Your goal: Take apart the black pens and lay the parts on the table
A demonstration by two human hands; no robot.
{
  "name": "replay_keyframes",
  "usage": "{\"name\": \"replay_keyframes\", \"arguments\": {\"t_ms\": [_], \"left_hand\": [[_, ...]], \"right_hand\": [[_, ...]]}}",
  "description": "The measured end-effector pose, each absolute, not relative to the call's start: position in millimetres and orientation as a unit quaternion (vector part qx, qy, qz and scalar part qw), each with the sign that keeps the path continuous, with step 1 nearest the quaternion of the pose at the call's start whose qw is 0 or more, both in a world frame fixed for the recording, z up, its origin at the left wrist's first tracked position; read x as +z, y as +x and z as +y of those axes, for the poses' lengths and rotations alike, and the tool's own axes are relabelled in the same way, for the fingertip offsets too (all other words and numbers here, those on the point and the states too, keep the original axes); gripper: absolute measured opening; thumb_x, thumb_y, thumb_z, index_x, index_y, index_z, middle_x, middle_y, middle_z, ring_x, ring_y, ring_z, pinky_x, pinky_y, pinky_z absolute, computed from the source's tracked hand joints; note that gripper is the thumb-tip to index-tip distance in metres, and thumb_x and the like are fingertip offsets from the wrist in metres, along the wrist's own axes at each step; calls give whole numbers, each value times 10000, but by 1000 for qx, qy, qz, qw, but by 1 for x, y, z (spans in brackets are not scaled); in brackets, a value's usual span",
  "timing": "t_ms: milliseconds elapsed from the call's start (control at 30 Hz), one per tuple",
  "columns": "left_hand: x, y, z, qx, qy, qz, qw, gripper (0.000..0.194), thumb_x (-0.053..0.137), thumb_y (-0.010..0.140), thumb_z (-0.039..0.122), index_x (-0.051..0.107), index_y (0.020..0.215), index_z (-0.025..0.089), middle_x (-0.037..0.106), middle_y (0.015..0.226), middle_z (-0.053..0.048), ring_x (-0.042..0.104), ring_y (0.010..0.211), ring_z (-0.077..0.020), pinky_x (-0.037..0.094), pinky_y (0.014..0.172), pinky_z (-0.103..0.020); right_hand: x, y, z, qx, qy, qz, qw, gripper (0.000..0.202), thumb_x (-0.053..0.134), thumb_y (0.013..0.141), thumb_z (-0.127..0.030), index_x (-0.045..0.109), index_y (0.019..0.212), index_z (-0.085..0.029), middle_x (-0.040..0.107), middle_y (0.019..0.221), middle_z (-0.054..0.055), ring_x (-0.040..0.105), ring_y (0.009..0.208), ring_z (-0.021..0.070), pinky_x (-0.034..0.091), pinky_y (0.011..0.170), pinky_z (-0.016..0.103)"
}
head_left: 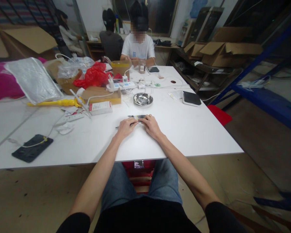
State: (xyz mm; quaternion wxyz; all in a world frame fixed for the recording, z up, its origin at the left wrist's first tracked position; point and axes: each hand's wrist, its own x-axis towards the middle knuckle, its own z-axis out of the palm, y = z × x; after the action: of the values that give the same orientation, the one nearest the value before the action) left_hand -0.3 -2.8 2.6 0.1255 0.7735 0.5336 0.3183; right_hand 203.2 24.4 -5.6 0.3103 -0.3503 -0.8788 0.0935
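Note:
My left hand (126, 128) is low over the white table, its fingers closed round a slim dark pen whose end pokes out to the left of the hand. Close beside it, my right hand (150, 125) has its fingertips pinched together at the pen's other end, and the two hands nearly touch. Just beyond my fingers lie several pens (136, 116), side by side and partly covered by my hands. A shiny round metal bowl (143, 99) stands farther back, apart from both hands.
Left of the bowl are a small white-and-red box (100, 108), a yellow tool-like object (55, 103), a power strip (122, 85) and cables. A black tablet-like slab (32, 148) lies front left; a black-topped device (191, 98) sits right. Across the table sits a person (138, 48).

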Motion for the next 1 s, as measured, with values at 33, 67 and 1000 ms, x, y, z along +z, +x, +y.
{"name": "replay_keyframes", "arguments": {"t_ms": [33, 67, 1000], "left_hand": [[2, -1, -3, 318, 775, 532, 126, 217, 570, 965, 338, 761, 973, 235, 773, 1022, -39, 690, 911, -205, 505, 817, -313], [2, -1, -3, 318, 776, 530, 127, 216, 571, 965, 336, 760, 972, 231, 772, 1016, -41, 689, 904, -204, 504, 811, -312], [7, 30, -27, 350, 831, 419, 109, 1031, 537, 731, 2, 72, 1610, 272, 307, 1553, -135, 313, 1486, -306, 362, 1225, -524]], "right_hand": [[-6, 203, 24, 94, -345, -881, 310, 329, 455, 1009, -204, 690, 1238, -191, 597, 1015, 126, 485, 994, 282, 418, 841, 417], [-7, 202, 24, 97, -337, -884, 310, 325, 452, 1011, -209, 688, 1233, -179, 594, 1017, 128, 487, 1000, 282, 425, 852, 417], [-1, 176, 5, 228, -445, -767, 403, 296, 467, 919, -125, 663, 1134, -180, 753, 1048, 96, 684, 902, 246, 495, 813, 332]]}}
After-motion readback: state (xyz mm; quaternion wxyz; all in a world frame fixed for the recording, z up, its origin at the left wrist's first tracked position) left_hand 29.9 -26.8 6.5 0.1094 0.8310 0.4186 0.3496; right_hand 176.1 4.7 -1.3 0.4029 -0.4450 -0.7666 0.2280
